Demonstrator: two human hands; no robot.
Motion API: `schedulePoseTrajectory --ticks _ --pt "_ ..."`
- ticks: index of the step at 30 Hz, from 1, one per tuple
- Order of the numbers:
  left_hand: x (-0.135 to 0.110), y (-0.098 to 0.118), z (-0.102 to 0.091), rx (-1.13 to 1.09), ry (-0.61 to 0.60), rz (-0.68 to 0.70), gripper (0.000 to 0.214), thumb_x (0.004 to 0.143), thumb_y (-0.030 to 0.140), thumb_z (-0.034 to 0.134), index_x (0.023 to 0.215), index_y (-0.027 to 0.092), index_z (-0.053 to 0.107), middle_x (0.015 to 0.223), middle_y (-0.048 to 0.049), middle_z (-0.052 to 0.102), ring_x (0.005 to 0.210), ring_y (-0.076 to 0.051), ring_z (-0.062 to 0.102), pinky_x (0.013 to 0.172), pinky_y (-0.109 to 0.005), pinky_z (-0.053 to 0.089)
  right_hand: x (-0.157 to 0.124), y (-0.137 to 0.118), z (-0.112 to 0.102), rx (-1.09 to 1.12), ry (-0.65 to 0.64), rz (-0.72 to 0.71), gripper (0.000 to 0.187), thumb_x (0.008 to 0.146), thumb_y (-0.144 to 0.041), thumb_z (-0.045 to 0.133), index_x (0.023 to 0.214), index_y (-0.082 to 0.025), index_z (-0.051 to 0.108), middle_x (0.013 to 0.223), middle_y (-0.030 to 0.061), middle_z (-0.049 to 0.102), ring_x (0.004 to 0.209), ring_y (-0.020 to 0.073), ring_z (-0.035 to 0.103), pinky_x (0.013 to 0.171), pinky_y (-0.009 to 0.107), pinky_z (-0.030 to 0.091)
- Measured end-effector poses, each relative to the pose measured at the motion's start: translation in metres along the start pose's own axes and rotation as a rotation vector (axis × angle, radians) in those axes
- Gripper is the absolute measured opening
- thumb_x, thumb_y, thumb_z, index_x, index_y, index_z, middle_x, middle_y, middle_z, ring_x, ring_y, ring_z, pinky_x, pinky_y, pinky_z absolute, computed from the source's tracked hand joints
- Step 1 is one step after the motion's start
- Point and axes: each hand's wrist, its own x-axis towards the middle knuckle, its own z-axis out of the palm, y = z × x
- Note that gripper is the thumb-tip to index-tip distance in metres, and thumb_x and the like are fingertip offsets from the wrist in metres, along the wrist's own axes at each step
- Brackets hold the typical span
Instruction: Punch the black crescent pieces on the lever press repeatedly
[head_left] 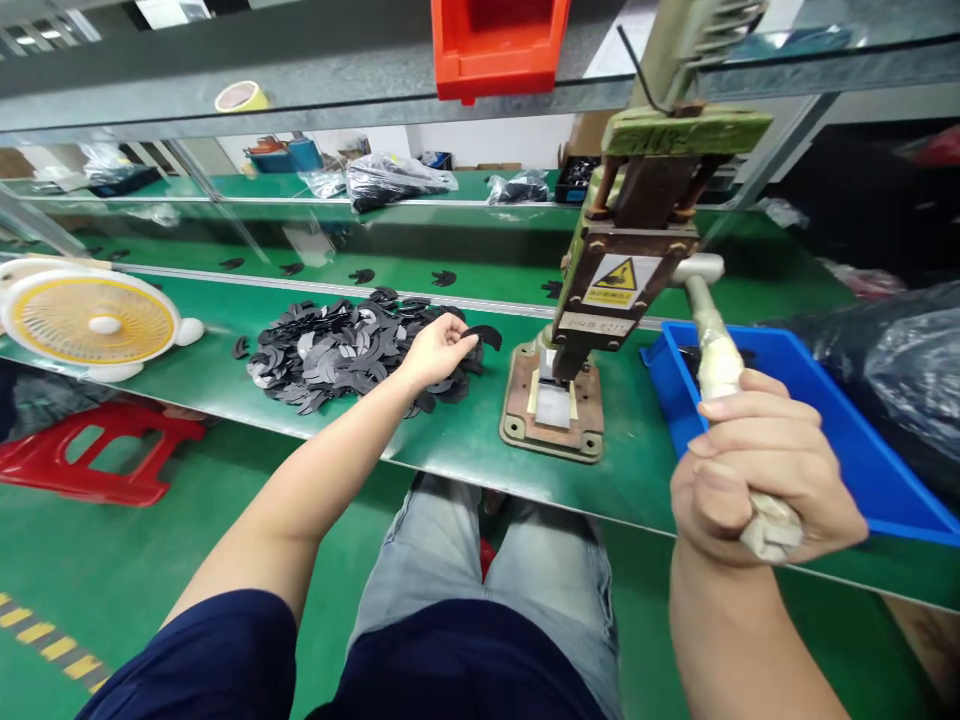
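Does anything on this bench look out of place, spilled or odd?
Slightly: a black piece lies stray at the left, apart from the loose pile. The pale wrapping on the press handle looks crumpled, perhaps improvised. Nothing looks clearly broken.

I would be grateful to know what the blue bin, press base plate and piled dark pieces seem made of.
Blue bin: probably plastic, smooth and evenly coloured.
Press base plate: likely metal, worn and brownish, with corner holes.
Piled dark pieces: perhaps rubber or plastic, thin and mostly matt.
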Motion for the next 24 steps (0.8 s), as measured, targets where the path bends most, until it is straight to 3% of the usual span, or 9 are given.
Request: schedulePoseTrajectory --ticks 3,6,10,12,15,17,20,24 --pt "-0.018 -0.002 0.011 -0.266 -0.096 -0.077 0.046 0.081 0.048 0.083 0.11 0.017 0.064 0.081 -0.0013 0.067 0.068 -0.014 0.061 0.067 -0.027 0.048 -0.001 -0.004 -0.002 -0.007 -0.015 0.014 0.027 0.077 -0.033 0.069 0.058 -0.024 0.052 0.059 -0.0031 0.06 0.071 0.021 0.067 0.096 0.059 0.056" --pt "-0.032 -0.003 0.022 -0.313 -0.193 -0.066 0.049 0.082 0.054 0.08 0.11 0.016 0.067 0.088 -0.0055 0.071 0.078 -0.017 0.067 0.071 -0.029 0.051 -0.001 -0.006 -0.004 -0.01 -0.057 0.015 0.024 0.077 -0.03 0.068 0.06 -0.024 0.053 0.061 -0.0032 0.061 0.074 0.0207 0.067 0.098 0.06 0.056" --pt "-0.04 0.001 0.029 -0.043 -0.237 0.205 0.034 0.091 0.05 0.07 0.104 0.018 0.076 0.097 -0.0083 0.07 0.089 -0.02 0.065 0.079 -0.032 0.052 0.0 -0.008 -0.007 -0.01 -0.098 0.026 0.018 0.077 -0.025 0.067 0.064 -0.023 0.056 0.064 -0.0023 0.062 0.078 0.0214 0.068 0.101 0.062 0.055" --pt "-0.041 0.002 0.031 0.111 -0.278 0.296 0.03 0.095 0.046 0.066 0.108 0.021 0.078 0.089 -0.0061 0.067 0.085 -0.019 0.063 0.078 -0.031 0.052 0.001 -0.008 -0.008 -0.001 -0.108 0.022 0.019 0.077 -0.024 0.068 0.063 -0.023 0.055 0.064 -0.0021 0.062 0.079 0.0216 0.068 0.101 0.062 0.054" --pt "-0.041 0.001 0.033 0.06 -0.414 0.195 0.037 0.1 0.05 0.059 0.118 0.02 0.073 0.077 -0.0018 0.065 0.069 -0.016 0.061 0.068 -0.028 0.05 0.001 -0.009 -0.009 -0.001 -0.117 0.02 0.021 0.078 -0.025 0.069 0.063 -0.022 0.055 0.066 -0.0026 0.063 0.08 0.0212 0.069 0.101 0.061 0.055" --pt "-0.041 0.001 0.034 -0.106 -0.481 0.108 0.044 0.1 0.056 0.059 0.12 0.017 0.068 0.085 -0.0037 0.07 0.068 -0.015 0.065 0.066 -0.027 0.052 0.0 -0.008 -0.01 -0.004 -0.118 0.027 0.021 0.079 -0.025 0.07 0.065 -0.022 0.056 0.067 -0.0039 0.064 0.081 0.0204 0.07 0.102 0.061 0.056" --pt "-0.039 0.003 0.036 -0.227 -0.467 0.09 0.046 0.097 0.058 0.063 0.114 0.015 0.066 0.092 -0.0062 0.072 0.077 -0.017 0.068 0.071 -0.028 0.054 -0.002 -0.008 -0.01 -0.003 -0.115 0.021 0.022 0.082 -0.028 0.07 0.065 -0.023 0.056 0.069 -0.0056 0.064 0.082 0.019 0.07 0.103 0.059 0.057" --pt "-0.037 0.012 0.043 -0.008 -0.323 0.217 0.028 0.093 0.043 0.072 0.107 0.018 0.066 0.077 0.0009 0.061 0.069 -0.014 0.058 0.067 -0.026 0.048 -0.001 -0.007 -0.01 -0.008 -0.114 0.006 0.023 0.084 -0.028 0.07 0.066 -0.023 0.056 0.069 -0.0052 0.064 0.082 0.0189 0.07 0.103 0.059 0.058"
